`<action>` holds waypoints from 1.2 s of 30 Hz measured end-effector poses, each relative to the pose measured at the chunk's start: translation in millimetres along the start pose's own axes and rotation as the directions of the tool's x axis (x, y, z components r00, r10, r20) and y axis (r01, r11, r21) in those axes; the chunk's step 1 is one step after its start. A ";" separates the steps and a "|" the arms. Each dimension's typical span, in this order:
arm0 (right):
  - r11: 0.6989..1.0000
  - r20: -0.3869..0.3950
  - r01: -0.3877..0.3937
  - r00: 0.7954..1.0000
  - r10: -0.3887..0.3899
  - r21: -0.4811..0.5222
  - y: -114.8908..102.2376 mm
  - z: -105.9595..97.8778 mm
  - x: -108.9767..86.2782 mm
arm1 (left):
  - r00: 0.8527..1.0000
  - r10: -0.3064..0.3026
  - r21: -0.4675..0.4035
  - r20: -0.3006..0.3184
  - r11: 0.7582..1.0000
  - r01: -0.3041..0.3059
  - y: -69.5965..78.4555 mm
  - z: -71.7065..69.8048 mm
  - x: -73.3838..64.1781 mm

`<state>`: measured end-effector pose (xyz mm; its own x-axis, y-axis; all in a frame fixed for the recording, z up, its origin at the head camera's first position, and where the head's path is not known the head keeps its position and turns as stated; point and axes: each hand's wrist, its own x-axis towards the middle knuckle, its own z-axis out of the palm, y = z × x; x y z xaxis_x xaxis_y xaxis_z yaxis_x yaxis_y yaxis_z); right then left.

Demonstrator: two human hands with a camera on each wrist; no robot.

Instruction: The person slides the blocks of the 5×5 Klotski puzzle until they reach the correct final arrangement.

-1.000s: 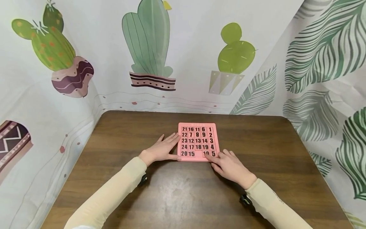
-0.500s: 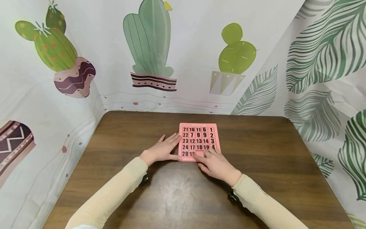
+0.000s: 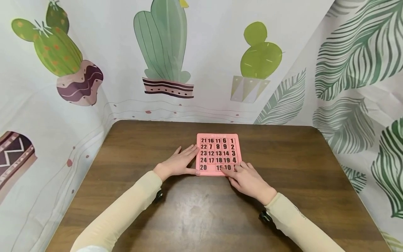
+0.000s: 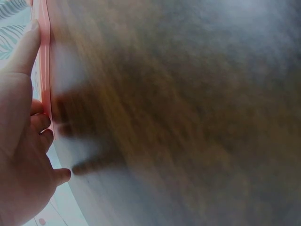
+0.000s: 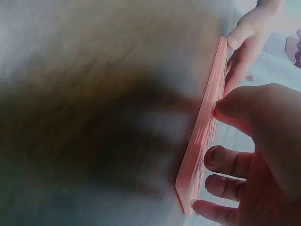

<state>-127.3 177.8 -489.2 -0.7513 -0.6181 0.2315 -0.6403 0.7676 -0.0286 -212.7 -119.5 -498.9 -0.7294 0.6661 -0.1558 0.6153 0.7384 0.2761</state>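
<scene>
Just One Pink Number Puzzle, 24 Tiles

Pictured on one brown table, near its far edge, with one gap between 20 and 15, and top lettering too faint to read. Legible across the top row: 21, 16, 11, 6, 1. Touched from two sides without any grip: resting the left hand loosely along the left rim, touching tile 15 with the index finger of the right hand.

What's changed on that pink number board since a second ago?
The 15 tile slid one place right, leaving the empty slot between it and the 20 tile. The right hand reached left to the 15, then drew back right. The left hand stayed at the left edge of the pink board; the upper four rows are unchanged.
</scene>
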 end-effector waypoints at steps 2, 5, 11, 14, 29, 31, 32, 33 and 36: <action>1.000 -0.009 0.004 1.000 -0.004 0.004 -1.4 0.4 2.6 | 1.000 -0.002 -0.001 -0.002 1.000 0.002 0.2 -0.7 -0.1; 1.000 -0.027 0.018 0.999 -0.018 0.016 -7.3 1.4 9.6 | 1.000 0.002 0.001 -0.004 1.000 -0.002 0.6 -0.5 -0.3; 0.998 -0.007 0.055 0.998 -0.055 0.038 -25.4 3.6 26.3 | 1.000 0.015 0.010 -0.004 1.000 -0.015 1.6 0.5 -0.5; 0.997 0.010 0.074 0.997 -0.074 0.019 -32.1 6.4 33.3 | 1.000 0.015 0.018 -0.007 1.000 -0.015 2.0 0.4 -0.4; 0.998 0.007 0.061 0.998 -0.061 0.000 -20.1 1.0 22.5 | 1.000 -0.002 0.032 -0.005 0.999 0.002 -1.5 2.1 0.1; 0.998 -0.004 0.060 0.998 -0.060 0.012 -19.2 0.2 21.9 | 1.000 -0.002 0.033 -0.005 0.999 0.002 -1.9 2.3 0.3; 0.998 -0.007 0.061 0.998 -0.061 0.017 -19.2 -0.1 22.2 | 1.000 -0.001 0.033 -0.006 0.999 0.001 -2.0 2.4 0.5; 0.998 -0.008 0.063 0.998 -0.063 0.022 -19.5 -0.3 23.2 | 1.000 0.001 0.036 -0.008 0.999 -0.001 -2.1 2.6 0.5; 0.997 -0.003 0.062 0.998 -0.062 0.037 -21.4 -0.5 29.1 | 1.000 0.004 0.039 -0.010 0.999 -0.004 -2.2 3.1 1.1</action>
<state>-135.4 143.5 -481.3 -0.7094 -0.6643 0.2355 -0.6915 0.7206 -0.0505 -213.8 -120.1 -502.6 -0.7297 0.6682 -0.1450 0.6293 0.7392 0.2399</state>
